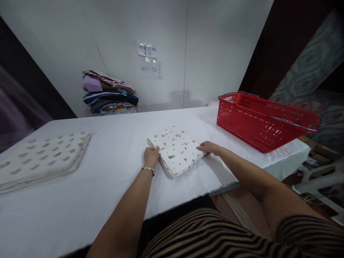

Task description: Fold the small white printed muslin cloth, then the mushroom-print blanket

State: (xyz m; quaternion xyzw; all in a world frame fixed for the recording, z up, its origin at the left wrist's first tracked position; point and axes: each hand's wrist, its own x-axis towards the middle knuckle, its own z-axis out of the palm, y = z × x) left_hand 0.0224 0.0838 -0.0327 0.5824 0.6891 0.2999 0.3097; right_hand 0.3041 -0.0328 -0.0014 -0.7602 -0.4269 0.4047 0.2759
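A white cloth with small scattered prints (178,150) lies folded into a layered square on the table, turned so a corner faces me. My left hand (151,157), with a bracelet at the wrist, grips its left edge, thumb on top and fingers hidden beneath. On the opposite side my right hand (209,147) pinches the right edge the same way. Further left rests a larger folded white cloth with grey blotches (45,154), apart from both hands.
A red plastic basket (247,120) with metal handles stands at the table's right end. Stacked folded fabrics (110,94) sit against the back wall, left of two taped paper notes (147,59). The white-covered table (113,157) has its front edge close to my body. A white plastic stool (319,182) is at lower right.
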